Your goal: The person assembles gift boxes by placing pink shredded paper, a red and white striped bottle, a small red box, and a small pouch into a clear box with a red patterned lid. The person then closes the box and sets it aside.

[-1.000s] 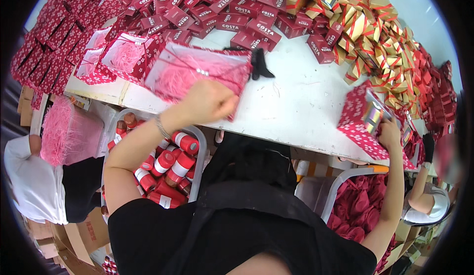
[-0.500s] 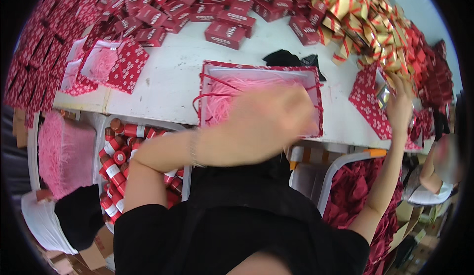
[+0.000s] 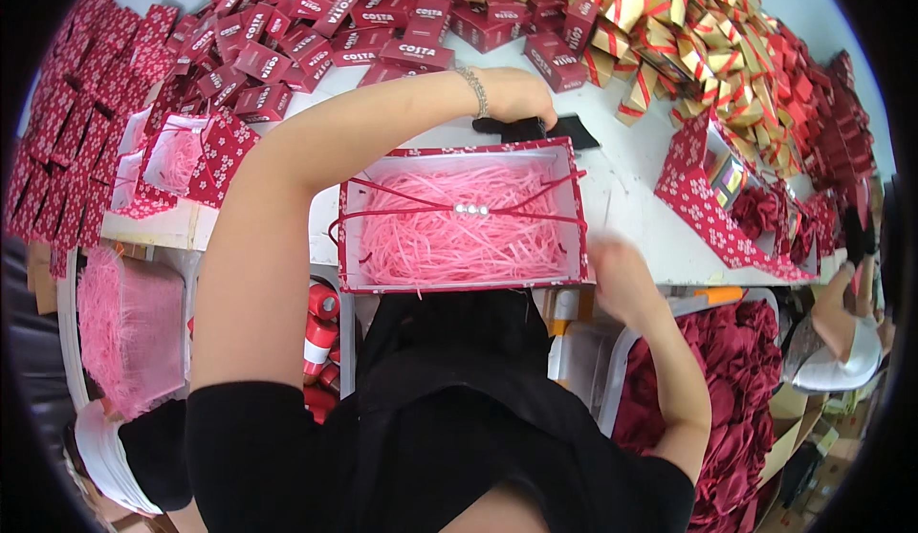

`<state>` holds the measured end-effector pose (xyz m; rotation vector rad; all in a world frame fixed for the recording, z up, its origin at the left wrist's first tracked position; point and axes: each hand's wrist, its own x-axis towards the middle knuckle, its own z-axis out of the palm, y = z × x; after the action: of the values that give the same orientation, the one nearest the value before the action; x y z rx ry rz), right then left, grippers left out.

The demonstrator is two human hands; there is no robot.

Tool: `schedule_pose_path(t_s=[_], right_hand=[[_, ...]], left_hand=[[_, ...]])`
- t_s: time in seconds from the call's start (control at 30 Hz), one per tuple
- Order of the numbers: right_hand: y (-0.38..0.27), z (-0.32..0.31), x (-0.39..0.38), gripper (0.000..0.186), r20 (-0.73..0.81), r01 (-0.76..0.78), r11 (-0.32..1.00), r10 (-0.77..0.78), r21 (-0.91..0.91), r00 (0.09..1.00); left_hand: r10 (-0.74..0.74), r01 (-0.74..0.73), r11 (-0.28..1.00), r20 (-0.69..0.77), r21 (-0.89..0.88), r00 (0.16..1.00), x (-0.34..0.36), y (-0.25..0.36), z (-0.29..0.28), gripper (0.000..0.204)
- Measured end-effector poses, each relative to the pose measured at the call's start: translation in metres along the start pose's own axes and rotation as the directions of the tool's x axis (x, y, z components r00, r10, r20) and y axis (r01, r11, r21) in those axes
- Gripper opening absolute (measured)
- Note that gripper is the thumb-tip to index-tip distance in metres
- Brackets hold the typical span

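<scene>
A red gift box [image 3: 459, 286] with white flowers printed on it lies in front of me, filled with pink shredded paper [image 3: 449, 256]. Dark red cords [image 3: 402, 213] cross its top, joined by pearl-like beads [image 3: 469, 210]. Reaching over the far side of the box, my left hand [image 3: 516, 95] pinches a black piece of cloth [image 3: 577, 131] lying on the table. My right hand [image 3: 622, 280] is beside the box's right end, smeared by motion, so its fingers cannot be made out.
Dark red cartons [image 3: 359, 45] and gold boxes with red ribbon [image 3: 669, 45] pile up at the back. Flowered boxes [image 3: 717, 198] stand right. Below the table edge are bins of pink shreds [image 3: 134, 332], red bottles [image 3: 320, 347] and dark red fabric [image 3: 679, 390]. Someone works far right.
My left hand has gone from above the box to the black cloth behind it. The right hand has left the flowered box at right and come to this box, which sits farther left.
</scene>
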<state>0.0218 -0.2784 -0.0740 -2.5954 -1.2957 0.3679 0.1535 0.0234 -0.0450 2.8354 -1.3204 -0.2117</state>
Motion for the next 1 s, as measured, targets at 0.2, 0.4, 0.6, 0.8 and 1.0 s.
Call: schedule_pose_path(t_s=[0.2, 0.4, 0.6, 0.8, 1.0], right_hand=[[-0.036, 0.000, -0.076, 0.033, 0.702, 0.055, 0.976, -0.189, 0.210, 0.687], [-0.038, -0.058, -0.038, 0.032, 0.094, -0.063, 0.818, 0.010, 0.572, 0.995], [-0.029, -0.079, -0.015, 0.019, -0.335, -0.041, 0.850, 0.251, 0.526, 0.908], [-0.035, -0.060, 0.020, 0.045, -0.577, 0.159, 0.893, 0.128, 0.421, 0.807], [-0.057, -0.066, 0.034, 0.030, -0.809, 0.101, 0.994, -0.023, 0.045, 0.588]], left_hand=[[-0.242, 0.367, 0.895, -0.413, 0.255, 0.878, -0.088, -0.043, -0.052, 0.022], [-0.439, 0.670, 0.742, -0.738, 0.025, 0.513, -0.226, -0.002, -0.112, 0.024], [-0.620, 0.622, 0.751, -0.558, -0.220, 0.551, -0.326, -0.004, -0.076, 0.043], [-0.688, 0.449, 0.725, -0.536, -0.522, 0.488, -0.340, 0.022, -0.055, 0.041], [-0.549, 0.329, 0.836, -0.678, -0.439, 0.489, -0.366, 0.053, -0.037, 0.044]])
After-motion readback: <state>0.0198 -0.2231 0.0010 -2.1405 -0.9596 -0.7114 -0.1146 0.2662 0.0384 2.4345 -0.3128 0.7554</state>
